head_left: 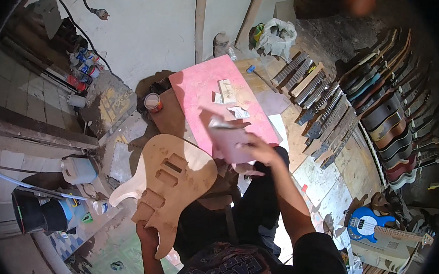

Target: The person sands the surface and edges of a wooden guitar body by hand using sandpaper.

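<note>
A bare wooden guitar body (188, 178) with routed cavities lies tilted over my lap. My left hand (147, 232) is closed on its lower edge beside the neck pocket, the fingers partly hidden by the wood. Over the near edge of a pink board (202, 92), my right hand (260, 151) grips a mauve sheet of sandpaper (229, 144), smeared by motion and apart from the guitar body. On the board lie a small pale wooden block (227, 91) and a torn scrap of paper (238, 112).
A round tin (153, 102) stands left of the board. To the right are several guitar necks (316, 93) on the floor and a rack of guitars (386, 119). A blue bass guitar (363, 224) rests at lower right. A white jug (79, 171) stands at left.
</note>
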A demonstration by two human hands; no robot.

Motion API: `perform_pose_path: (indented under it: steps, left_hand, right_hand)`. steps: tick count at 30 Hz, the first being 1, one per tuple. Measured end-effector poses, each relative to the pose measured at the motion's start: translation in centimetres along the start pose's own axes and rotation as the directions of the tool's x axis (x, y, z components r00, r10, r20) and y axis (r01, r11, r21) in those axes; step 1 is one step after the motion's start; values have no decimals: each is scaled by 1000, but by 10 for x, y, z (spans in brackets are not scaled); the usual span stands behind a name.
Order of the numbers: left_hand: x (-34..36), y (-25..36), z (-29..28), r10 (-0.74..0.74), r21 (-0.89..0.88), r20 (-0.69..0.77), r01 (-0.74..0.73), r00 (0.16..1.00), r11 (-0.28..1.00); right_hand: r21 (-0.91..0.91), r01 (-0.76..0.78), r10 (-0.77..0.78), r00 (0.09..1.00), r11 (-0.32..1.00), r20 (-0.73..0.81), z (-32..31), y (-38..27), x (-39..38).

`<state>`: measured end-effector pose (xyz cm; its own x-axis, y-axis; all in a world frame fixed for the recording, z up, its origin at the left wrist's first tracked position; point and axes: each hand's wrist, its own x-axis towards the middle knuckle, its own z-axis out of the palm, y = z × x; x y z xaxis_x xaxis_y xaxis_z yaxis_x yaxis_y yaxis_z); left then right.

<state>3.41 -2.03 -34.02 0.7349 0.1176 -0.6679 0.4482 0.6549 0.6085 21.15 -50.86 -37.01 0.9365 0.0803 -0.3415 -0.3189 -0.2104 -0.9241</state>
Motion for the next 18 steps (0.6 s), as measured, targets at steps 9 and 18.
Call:
perform_pose_path:
  steps: [9, 18]
  left_hand:
    - [-10, 2, 15, 89, 92, 32, -92, 996, 992]
    - [-6, 5, -1, 28, 84, 12, -29, 1000, 996]
  right_hand:
    - [63, -8, 20, 983, 998, -181, 106, 27, 43]
    - [285, -76, 120, 983, 956, -140, 29, -17, -38]
